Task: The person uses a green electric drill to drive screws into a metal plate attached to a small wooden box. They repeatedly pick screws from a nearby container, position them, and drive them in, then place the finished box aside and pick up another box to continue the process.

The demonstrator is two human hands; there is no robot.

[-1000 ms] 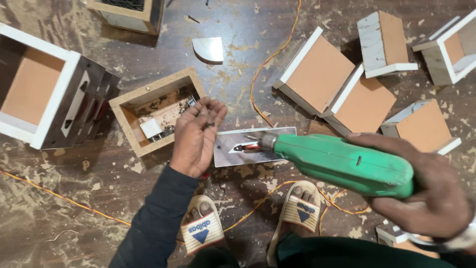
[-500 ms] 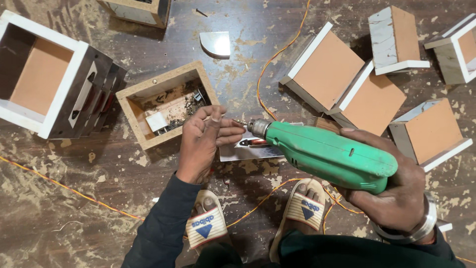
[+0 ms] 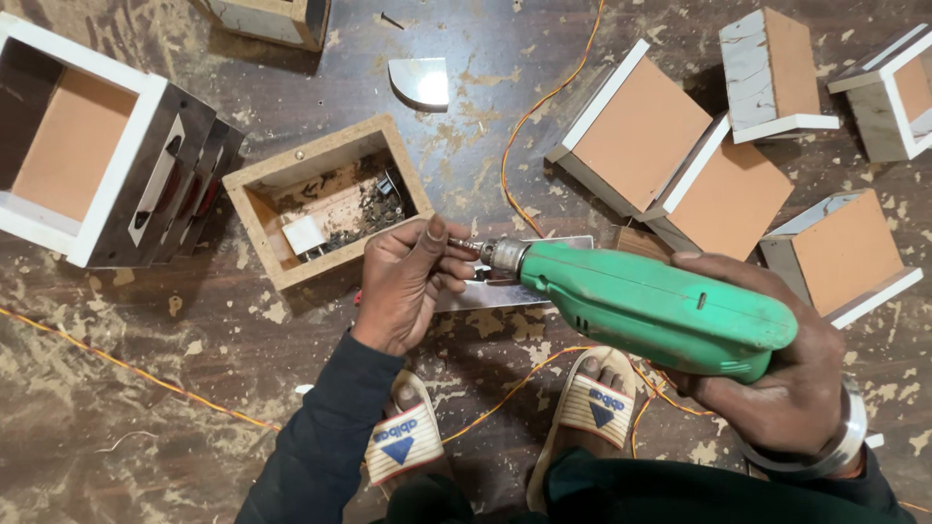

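Note:
My right hand (image 3: pixel 777 378) grips a green electric drill (image 3: pixel 650 306), held level and pointing left. The drill's metal chuck (image 3: pixel 505 256) and bit tip meet the fingers of my left hand (image 3: pixel 408 286), which pinch something small at the tip; what it is I cannot tell. Under the chuck a flat grey metal plate (image 3: pixel 485 291) lies on the floor. Just left of my left hand stands an open chipboard box (image 3: pixel 262 209) holding screws and a small white block (image 3: pixel 304 236).
Several small wooden boxes with white rims lie around: a big one (image 3: pixel 116 194) at left, a cluster (image 3: pixel 670 146) at upper right. An orange cord (image 3: pixel 529 116) runs across the sawdust-strewn brown floor. My sandalled feet (image 3: pixel 403 442) are below. A quarter-round mirror piece (image 3: pixel 419 81) lies above.
The drill has swung up and left, off the metal plate, with its tip now at my left fingers. My left hand has lifted from the plate edge toward the chuck.

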